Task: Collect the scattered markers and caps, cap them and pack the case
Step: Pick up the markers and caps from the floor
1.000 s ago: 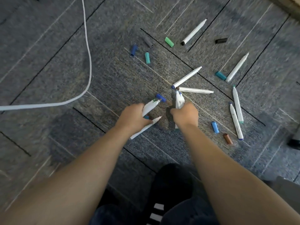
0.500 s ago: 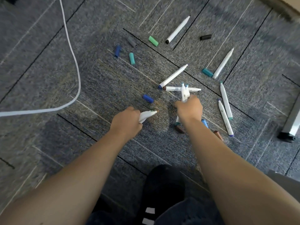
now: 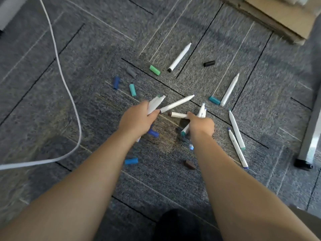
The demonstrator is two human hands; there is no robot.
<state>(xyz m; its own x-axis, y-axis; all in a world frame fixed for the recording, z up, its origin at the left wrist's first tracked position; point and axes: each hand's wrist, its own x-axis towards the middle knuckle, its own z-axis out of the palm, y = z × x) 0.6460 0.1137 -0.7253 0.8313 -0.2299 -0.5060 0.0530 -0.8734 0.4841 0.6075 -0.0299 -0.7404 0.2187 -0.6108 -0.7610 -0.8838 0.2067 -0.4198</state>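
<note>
Both hands are clamped on markers near the centre of the frame. The left hand [image 3: 139,117] grips a small bundle of white markers [image 3: 155,103] whose tips fan out above the fist; the right hand [image 3: 201,125] grips another bundle [image 3: 201,111] and reaches with its fingertips toward a brown-tipped marker [image 3: 178,115] lying on the carpet floor [image 3: 86,110]. A further long marker [image 3: 177,103] lies between the two hands, touching or nearly touching the left bundle. Risk one: each fist already holds several barrels, so pinching another is likely to loosen the grip and let one slide out. Risk two: the held markers appear uncapped, so exposed tips may mark skin or carpet, or dry out if capping is delayed. Risk three: caps are small and spread widely. The green cap [image 3: 154,70], grey cap [image 3: 131,72], dark blue cap [image 3: 116,82] and teal cap [image 3: 132,89] sit in the upper centre, the black cap [image 3: 209,63] further right, the light blue cap [image 3: 131,161] and brown cap [image 3: 189,164] below the hands; the grey and black ones blend with the carpet and may be overlooked. Risk four: mismatching cap colour to tip is likely, since the barrels are all white. The white cable [image 3: 69,94] at left could snag an arm. No case is in view, so packing cannot be assessed.
</note>
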